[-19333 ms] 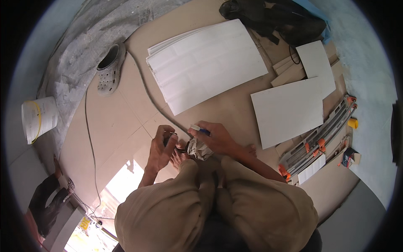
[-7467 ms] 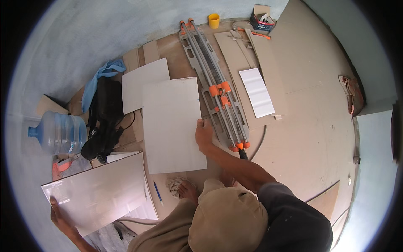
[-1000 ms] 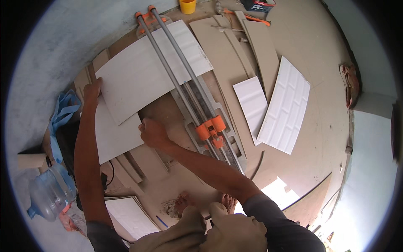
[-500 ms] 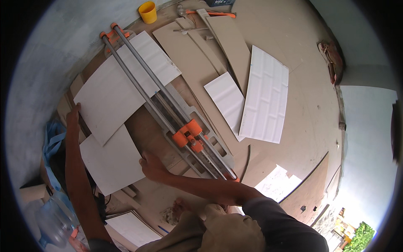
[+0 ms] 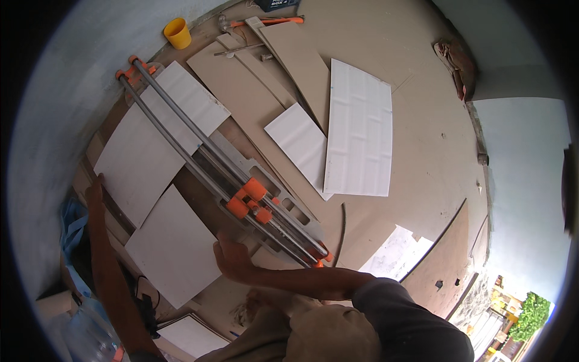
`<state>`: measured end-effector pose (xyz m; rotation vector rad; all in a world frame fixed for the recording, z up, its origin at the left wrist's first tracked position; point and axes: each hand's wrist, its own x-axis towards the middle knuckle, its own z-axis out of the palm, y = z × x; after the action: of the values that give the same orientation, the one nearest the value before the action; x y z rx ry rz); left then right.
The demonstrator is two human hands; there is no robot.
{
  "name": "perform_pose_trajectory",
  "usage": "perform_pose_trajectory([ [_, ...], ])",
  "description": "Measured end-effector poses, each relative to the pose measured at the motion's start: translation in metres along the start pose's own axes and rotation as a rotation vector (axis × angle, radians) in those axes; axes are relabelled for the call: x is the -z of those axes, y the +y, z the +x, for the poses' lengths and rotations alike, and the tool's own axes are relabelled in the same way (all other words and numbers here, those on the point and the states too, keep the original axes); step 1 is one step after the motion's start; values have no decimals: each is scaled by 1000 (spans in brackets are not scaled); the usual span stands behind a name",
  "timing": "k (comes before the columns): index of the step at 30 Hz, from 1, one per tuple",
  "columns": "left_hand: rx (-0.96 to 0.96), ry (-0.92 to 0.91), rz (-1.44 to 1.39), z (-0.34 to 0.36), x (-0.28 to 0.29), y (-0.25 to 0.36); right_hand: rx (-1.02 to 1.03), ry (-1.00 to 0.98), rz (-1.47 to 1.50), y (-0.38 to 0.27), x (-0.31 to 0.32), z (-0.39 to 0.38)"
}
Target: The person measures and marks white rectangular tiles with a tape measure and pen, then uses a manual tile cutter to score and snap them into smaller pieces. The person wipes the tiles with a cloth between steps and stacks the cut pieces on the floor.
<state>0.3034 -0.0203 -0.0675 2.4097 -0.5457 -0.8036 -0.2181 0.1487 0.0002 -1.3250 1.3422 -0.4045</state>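
Observation:
A large white tile (image 5: 142,142) lies on the tile cutter (image 5: 295,211), partly beneath its two steel rails. My left hand (image 5: 95,188) is at this tile's left edge, its fingertips against the corner. Below it, a smaller white tile piece (image 5: 175,247) lies with its upper corner close to the large tile. My right hand (image 5: 234,259) is at the right edge of that piece, fingers curled against it. The cutter's orange carriage (image 5: 248,202) sits toward the near end of the rails; neither hand touches it. Undersides of both tiles are hidden.
A brick-patterned white tile (image 5: 360,130) and a smaller white piece (image 5: 298,148) lie right of the cutter, beside beige tile strips (image 5: 241,84). A yellow cup (image 5: 177,34) and an orange-handled hammer (image 5: 265,22) lie farther off. A clear plastic bottle (image 5: 90,338) is at lower left.
The smaller tile piece has moved right and toward me with my right hand. My left hand has slid nearer along the large tile's edge. The whole view has shifted a little.

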Motion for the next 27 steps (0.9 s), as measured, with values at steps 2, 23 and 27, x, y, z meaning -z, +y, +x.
perform_pose_trajectory([
  [2, 11, 39, 175, 10, 6, 0, -28, -55, 21, 6, 11, -12],
  [23, -153, 98, 751, -13, 4, 43, -50, -191, -197, 11, 167, -104],
  [27, -166, 97, 776, -20, 0, 51, 281, 45, -237, 17, 202, -107],
])
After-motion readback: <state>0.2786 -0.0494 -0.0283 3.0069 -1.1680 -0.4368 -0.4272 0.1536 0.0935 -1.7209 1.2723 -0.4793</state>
